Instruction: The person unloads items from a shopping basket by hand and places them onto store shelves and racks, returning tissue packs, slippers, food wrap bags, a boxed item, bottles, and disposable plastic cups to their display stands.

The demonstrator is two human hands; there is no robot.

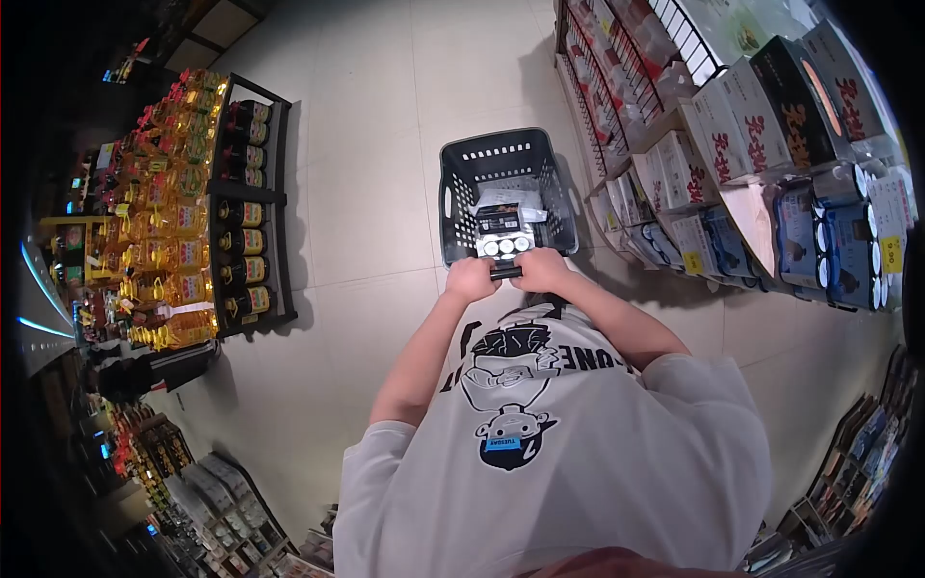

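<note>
Both of my hands grip the black handle (pixel 506 273) of a dark grey shopping basket (pixel 496 144) with perforated sides. My left hand (pixel 472 279) is wrapped around the left part of the handle. On the right part, my right hand (pixel 541 270) is closed the same way. Inside the basket, near the handle, lies a pack of white-topped cans (pixel 506 248). Beyond it sit a dark box (pixel 498 219) and a pale plastic-wrapped package (pixel 511 191). How the basket is supported underneath is hidden.
At left, a black rack (pixel 281 197) holds dark bottles beside rows of yellow oil bottles (pixel 178 255). Along the right stand shelves with printed cartons (pixel 737 120), blue can packs (pixel 805 241) and a wire rack (pixel 607 87). Pale floor tiles (pixel 371 116) run between them.
</note>
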